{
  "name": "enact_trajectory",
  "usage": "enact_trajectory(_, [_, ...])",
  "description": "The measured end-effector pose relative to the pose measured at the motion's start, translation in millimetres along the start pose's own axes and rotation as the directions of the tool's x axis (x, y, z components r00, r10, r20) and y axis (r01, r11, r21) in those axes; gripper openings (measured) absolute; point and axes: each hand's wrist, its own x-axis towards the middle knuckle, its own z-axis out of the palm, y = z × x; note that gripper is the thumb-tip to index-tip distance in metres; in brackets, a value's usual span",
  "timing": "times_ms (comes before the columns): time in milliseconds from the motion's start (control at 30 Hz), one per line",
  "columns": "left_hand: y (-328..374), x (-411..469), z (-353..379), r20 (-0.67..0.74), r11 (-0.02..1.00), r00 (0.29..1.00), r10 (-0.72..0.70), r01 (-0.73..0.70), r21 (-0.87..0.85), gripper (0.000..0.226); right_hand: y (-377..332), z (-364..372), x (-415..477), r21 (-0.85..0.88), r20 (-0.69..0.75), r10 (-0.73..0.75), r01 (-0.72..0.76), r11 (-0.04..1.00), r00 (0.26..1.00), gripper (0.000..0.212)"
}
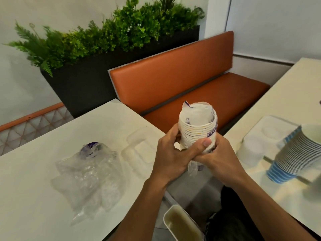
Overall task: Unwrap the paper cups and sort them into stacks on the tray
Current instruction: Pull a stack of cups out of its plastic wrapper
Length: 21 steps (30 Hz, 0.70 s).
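Observation:
A stack of white paper cups (198, 126), still partly in its clear plastic wrap with purple print, is held upright in the gap between two tables. My left hand (172, 153) grips the lower part of the stack, thumb across its front. My right hand (220, 157) grips the stack's base and the bunched wrap from the right. A stack of blue-striped cups (295, 153) leans on the white compartment tray (260, 136) on the right table. A second white tray (137, 150) lies on the left table.
Crumpled clear plastic wrap (86, 173) lies on the left table. An orange bench (182, 84) and a black planter with green plants (107, 40) stand behind. A small white bin (180, 223) sits low between the tables.

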Motion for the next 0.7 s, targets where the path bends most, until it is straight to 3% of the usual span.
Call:
enact_trajectory(67, [2,-3,6,0.082,1.0,0.996,-0.02,0.021,-0.014,0.064,3,-8,-10,0.005,-0.012,0.011,-0.011,1.0,1.0,0.05])
enact_trajectory(133, [8,-4,11,0.116,0.999,0.993,-0.004,0.008,-0.036,0.076,9,-17,-17,0.014,-0.007,0.012,-0.011,1.0,1.0,0.067])
enact_trajectory(200, [18,-2,15,0.081,0.996,0.996,0.03,-0.022,-0.09,0.093,16,-23,-22,-0.017,0.011,0.02,-0.02,1.0,1.0,0.082])
enact_trajectory(300, [34,4,27,0.031,0.988,0.999,0.039,-0.034,-0.148,0.104,26,-30,-27,-0.026,0.021,0.018,-0.018,1.0,1.0,0.085])
enact_trajectory(400, [35,3,47,0.032,0.995,0.999,0.018,-0.015,-0.096,0.096,29,-32,-29,-0.012,-0.015,0.009,-0.009,1.0,1.0,0.082])
enact_trajectory(567, [27,-12,74,-0.029,0.986,0.999,-0.016,0.011,-0.164,0.095,25,-47,-39,0.003,-0.058,0.001,-0.001,1.0,0.998,0.078])
enact_trajectory(700, [23,-22,90,-0.016,0.98,1.0,-0.018,0.015,-0.2,0.075,25,-53,-46,0.016,-0.124,-0.017,0.019,1.0,0.992,0.077])
